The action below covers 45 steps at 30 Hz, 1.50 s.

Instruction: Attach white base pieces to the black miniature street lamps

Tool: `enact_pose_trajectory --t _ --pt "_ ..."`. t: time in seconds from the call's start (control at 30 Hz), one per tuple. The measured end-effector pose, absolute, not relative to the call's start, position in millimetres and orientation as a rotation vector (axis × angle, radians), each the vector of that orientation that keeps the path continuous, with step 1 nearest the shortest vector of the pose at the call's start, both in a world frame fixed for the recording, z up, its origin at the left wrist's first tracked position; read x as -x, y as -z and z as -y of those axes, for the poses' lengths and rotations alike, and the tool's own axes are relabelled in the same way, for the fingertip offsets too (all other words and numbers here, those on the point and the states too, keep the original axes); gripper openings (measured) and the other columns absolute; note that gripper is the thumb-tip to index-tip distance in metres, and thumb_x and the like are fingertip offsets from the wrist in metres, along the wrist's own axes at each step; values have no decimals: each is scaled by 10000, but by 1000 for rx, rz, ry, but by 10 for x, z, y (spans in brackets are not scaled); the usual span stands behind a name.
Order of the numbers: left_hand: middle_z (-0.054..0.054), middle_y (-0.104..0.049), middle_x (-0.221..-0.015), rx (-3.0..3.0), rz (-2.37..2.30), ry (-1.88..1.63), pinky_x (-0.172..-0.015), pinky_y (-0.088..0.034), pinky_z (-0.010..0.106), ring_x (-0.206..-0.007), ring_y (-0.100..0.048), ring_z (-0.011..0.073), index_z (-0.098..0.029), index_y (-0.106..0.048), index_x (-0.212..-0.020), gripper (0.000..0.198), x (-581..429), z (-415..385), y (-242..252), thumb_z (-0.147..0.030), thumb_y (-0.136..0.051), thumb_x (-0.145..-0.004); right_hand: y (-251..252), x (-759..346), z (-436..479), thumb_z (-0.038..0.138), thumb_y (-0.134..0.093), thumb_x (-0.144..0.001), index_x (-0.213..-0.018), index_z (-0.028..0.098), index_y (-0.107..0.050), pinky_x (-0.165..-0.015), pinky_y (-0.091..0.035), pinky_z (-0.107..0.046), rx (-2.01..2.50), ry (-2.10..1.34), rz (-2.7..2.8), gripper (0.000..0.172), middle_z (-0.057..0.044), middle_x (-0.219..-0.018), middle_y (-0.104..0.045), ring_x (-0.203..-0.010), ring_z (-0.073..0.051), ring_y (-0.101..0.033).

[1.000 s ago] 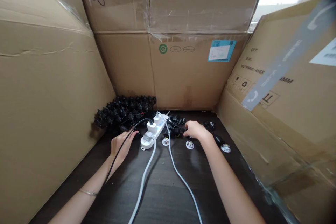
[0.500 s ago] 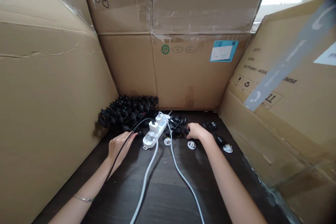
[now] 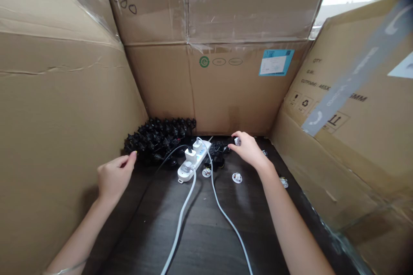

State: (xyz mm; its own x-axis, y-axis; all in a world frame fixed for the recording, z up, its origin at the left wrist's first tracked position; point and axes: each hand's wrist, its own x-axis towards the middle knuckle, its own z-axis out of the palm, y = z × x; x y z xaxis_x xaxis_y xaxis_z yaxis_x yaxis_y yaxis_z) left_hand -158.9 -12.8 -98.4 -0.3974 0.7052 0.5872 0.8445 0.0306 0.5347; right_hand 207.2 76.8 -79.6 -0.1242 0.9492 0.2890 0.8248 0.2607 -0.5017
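Note:
My left hand [image 3: 116, 176] is raised beside the left end of a pile of black, star-shaped pieces [image 3: 161, 137]. Its thumb and finger are pinched together, with a tiny yellowish speck at the tips; what they hold, if anything, I cannot make out. Over the black cables and connectors [image 3: 219, 150] at the back, my right hand [image 3: 247, 150] has its thumb and forefinger apart. A small whitish part [image 3: 238, 141] shows between these fingers, apparently not gripped. Below this hand lies a round white disc with small parts on it [image 3: 237, 178]. Another such disc [image 3: 206, 172] sits left of it.
A white power strip [image 3: 183, 175] with plugged-in adapters stands mid-table, its white cable [image 3: 180, 219] running toward me. A black cable [image 3: 145, 191] lies to its left. Large cardboard boxes [image 3: 226, 99] wall in the back and both sides. A third disc [image 3: 284, 181] lies by my right forearm.
My left hand has moved left and up, away from the black cable near the power strip. My right hand has let go of a black part, risen slightly, and spread its fingers.

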Motion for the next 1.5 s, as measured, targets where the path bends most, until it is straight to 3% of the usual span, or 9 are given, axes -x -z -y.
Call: enact_pose_trajectory --t 0.17,0.43,0.63,0.8,0.9,1.27,1.5 --pt "-25 -363 -356 1575 2225 1206 -549 -272 262 -418 -370 124 -185 -565 -518 403 1596 134 920 -476 -466 -779 749 -2023 -736 284 -649 -736 -1043 207 -581 -830 -439 -321 1464 -252 1941 323 -56 -1022 -620 -950 -208 -584" --pt "9 -572 -506 1848 2669 1293 -499 -330 261 -419 -469 140 -167 -648 -613 480 1513 -22 1238 -609 -487 -708 729 -2080 -743 362 -641 -725 -992 206 -591 -741 -440 -301 1469 -235 1831 314 -44 -937 -639 -858 -199 -590" --pt "44 -629 -598 1932 2810 1579 -454 -328 246 -386 -457 106 -131 -651 -636 553 1336 -105 1335 -673 -544 -635 666 -2163 -710 440 -634 -714 -967 211 -620 -682 -424 -283 1544 -272 1773 341 -40 -848 -659 -767 -197 -600" --pt "62 -629 -677 1820 2921 1922 -376 -225 201 -388 -452 86 -92 -665 -853 640 1245 -162 1296 -671 -595 -589 626 -2173 -691 452 -629 -711 -987 218 -623 -693 -417 -283 1575 -285 1753 362 -42 -871 -664 -801 -207 -605" --pt "60 -626 -720 1743 2918 2116 -374 -234 184 -404 -448 64 -87 -658 -881 611 1237 -183 1297 -608 -667 -560 663 -2191 -719 456 -630 -712 -985 223 -622 -708 -422 -284 1586 -319 1761 359 -44 -895 -666 -821 -208 -608" --pt "-7 -560 -615 1432 2795 2591 -365 -210 177 -383 -392 31 -113 -621 -707 382 1107 -182 1316 -396 -745 -482 833 -2355 -848 489 -607 -733 -1067 206 -552 -592 -434 -258 1677 -493 1762 441 -71 -986 -649 -649 -158 -623" --pt "-16 -529 -555 1444 2560 2701 -376 -194 189 -406 -371 37 -116 -594 -622 280 1073 -87 1205 -363 -700 -543 840 -2414 -857 475 -593 -754 -1104 180 -530 -536 -433 -249 1813 -619 1813 463 -74 -925 -664 -513 -120 -600"
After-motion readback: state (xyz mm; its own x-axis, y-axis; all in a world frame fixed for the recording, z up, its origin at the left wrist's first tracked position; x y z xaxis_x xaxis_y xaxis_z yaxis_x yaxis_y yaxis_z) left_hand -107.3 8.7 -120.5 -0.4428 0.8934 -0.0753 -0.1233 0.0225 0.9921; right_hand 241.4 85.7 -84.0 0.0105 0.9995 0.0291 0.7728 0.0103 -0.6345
